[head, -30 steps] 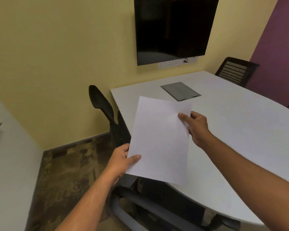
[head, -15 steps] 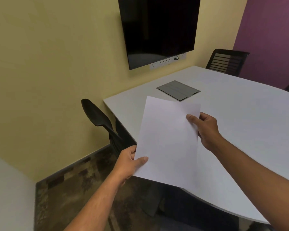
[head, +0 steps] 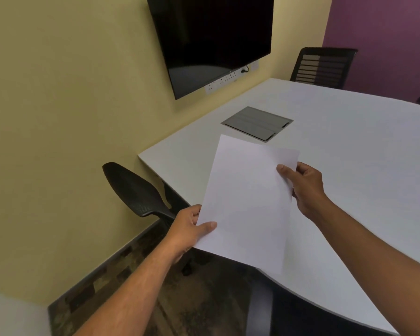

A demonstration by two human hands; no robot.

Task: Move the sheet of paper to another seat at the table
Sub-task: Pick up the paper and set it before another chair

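1. Sheet of paper (head: 246,204), white and blank on the side facing the camera, is held up in the air at the centre of the frame, tilted so its far corner points toward the upper middle.
2. Left hand (head: 188,230) pinches the sheet's lower left edge, thumb lying flat on top and the other fingers curled beneath.
3. Right hand (head: 306,187) pinches the right edge near the upper corner, thumb on the top face; the fingers behind the paper are mostly hidden, so how they lie underneath is hard to tell.
4. Most of the sheet hangs over the near left corner of the white table (head: 349,146), while its lower left part overhangs the floor beyond the table edge.
5. Just past the sheet's far corner, a grey hatch (head: 257,123) sits flush in the tabletop.
6. At left centre a black chair (head: 136,190) stands beside the table; another chair (head: 323,66) stands at the upper right, and a dark screen (head: 214,37) hangs on the yellow wall.
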